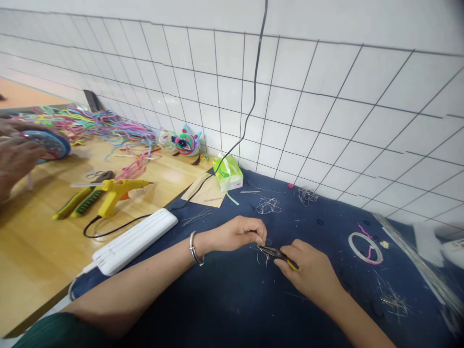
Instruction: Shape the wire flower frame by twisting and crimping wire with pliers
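My right hand (308, 270) is closed round a pair of needle-nose pliers (271, 251) with a yellow handle, their jaws pointing left. Just left of the jaw tips, my left hand (250, 233) pinches a thin, twisted piece of wire (267, 258) that hangs in fine loops below the fingers. Whether the jaws grip the wire is too small to tell. Beyond my hands, a loose tangle of wire (268, 206) lies on the dark blue cloth (232, 299), with a second wire bundle (307, 195) further back.
On the left wooden table (145, 164) are a yellow glue gun (118, 193), green-handled pliers (78, 200), a white power strip (136, 240) and colourful pipe cleaners (119, 125). A co-worker's hands (16, 159) hold a round item. A tissue pack (227, 172) stands by the wall; a white ring (351, 241) lies right.
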`<state>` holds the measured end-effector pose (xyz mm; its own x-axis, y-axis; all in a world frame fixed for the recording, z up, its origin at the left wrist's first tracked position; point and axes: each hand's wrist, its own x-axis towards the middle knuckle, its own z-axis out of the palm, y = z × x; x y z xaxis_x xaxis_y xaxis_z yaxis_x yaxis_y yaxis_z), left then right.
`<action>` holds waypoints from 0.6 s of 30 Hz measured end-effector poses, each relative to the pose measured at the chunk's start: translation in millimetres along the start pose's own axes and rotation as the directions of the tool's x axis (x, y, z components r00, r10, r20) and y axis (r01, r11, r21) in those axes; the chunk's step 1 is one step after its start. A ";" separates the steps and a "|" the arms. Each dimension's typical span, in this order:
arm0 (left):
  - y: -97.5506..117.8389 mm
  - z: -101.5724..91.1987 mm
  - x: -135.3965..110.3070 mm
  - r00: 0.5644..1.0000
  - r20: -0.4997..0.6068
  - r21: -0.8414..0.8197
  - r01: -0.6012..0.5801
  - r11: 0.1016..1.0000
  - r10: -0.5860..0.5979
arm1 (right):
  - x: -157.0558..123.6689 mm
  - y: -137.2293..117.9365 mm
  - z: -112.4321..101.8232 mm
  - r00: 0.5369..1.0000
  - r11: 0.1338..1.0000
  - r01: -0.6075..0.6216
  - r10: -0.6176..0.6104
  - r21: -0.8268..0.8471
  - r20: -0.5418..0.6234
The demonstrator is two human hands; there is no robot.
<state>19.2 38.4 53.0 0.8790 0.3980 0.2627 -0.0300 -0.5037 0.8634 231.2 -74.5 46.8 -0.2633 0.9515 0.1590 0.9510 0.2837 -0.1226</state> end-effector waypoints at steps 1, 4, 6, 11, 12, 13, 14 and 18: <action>-0.1 0.2 0.1 1.000 -0.001 -0.002 0.000 1.000 0.000 | 0.0 0.0 0.0 1.000 1.000 0.000 0.000 -0.002 0.001; 0.4 0.7 0.4 1.000 -0.001 -0.001 0.001 1.000 -0.001 | -0.1 -0.7 -0.6 1.000 1.000 -0.001 0.001 -0.007 0.005; 1.0 0.9 0.3 1.000 -0.004 0.002 0.007 1.000 -0.007 | -0.5 -1.3 -1.1 1.000 1.000 0.001 -0.001 -0.011 0.005; 3.1 2.1 0.3 0.999 -0.032 0.050 0.029 0.998 -0.027 | -2.2 -2.9 -1.2 1.000 1.000 0.010 -0.010 -0.024 -0.003; 3.5 2.4 0.4 0.999 -0.039 0.062 0.031 0.998 -0.029 | -2.5 -3.4 -1.2 1.000 1.000 0.008 -0.008 -0.030 -0.006; 3.8 2.8 0.5 0.999 -0.046 0.071 0.032 0.997 -0.028 | -2.6 -3.9 -1.4 1.000 0.999 0.005 -0.005 -0.036 -0.008; 4.0 3.1 0.6 0.998 -0.051 0.076 0.030 0.997 -0.026 | -2.7 -4.5 -1.8 1.000 0.999 0.003 -0.003 -0.040 -0.008; 4.0 4.3 0.7 0.998 -0.067 0.086 0.018 0.996 -0.012 | -2.2 -6.9 -4.1 1.000 0.999 0.002 -0.002 -0.044 -0.008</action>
<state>21.8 33.3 54.8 0.8455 0.4543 0.2805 0.0264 -0.5603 0.8279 225.9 -79.0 51.4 -0.2642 0.9499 0.1671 0.9568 0.2800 -0.0788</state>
